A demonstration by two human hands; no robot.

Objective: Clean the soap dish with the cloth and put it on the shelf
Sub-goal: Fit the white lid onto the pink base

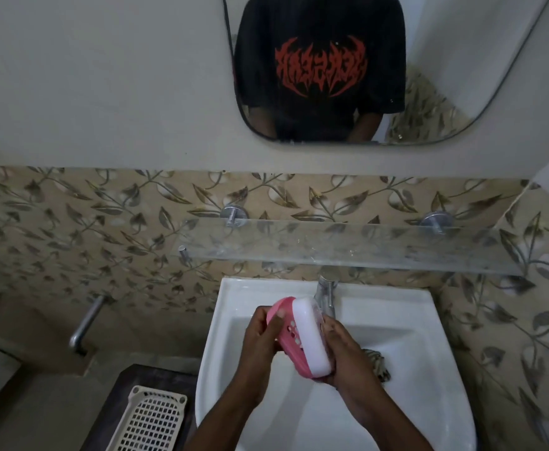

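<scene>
Over the white sink (406,307) I hold a soap dish (302,336), tilted on its side. It has a pink slotted insert and a white outer tray. My left hand (261,336) grips its pink left side, thumb on the insert. My right hand (343,349) cups the white right side. A dark patterned cloth (377,362) pokes out from behind my right hand, lying on the sink's right side. The glass shelf (364,245) is fixed to the tiled wall just above the sink.
A chrome tap (327,294) stands at the back of the sink, right behind the dish. A beige perforated basket (152,418) sits on a dark surface to the left. A metal pipe (86,320) juts from the left wall. A mirror (364,70) hangs above the shelf.
</scene>
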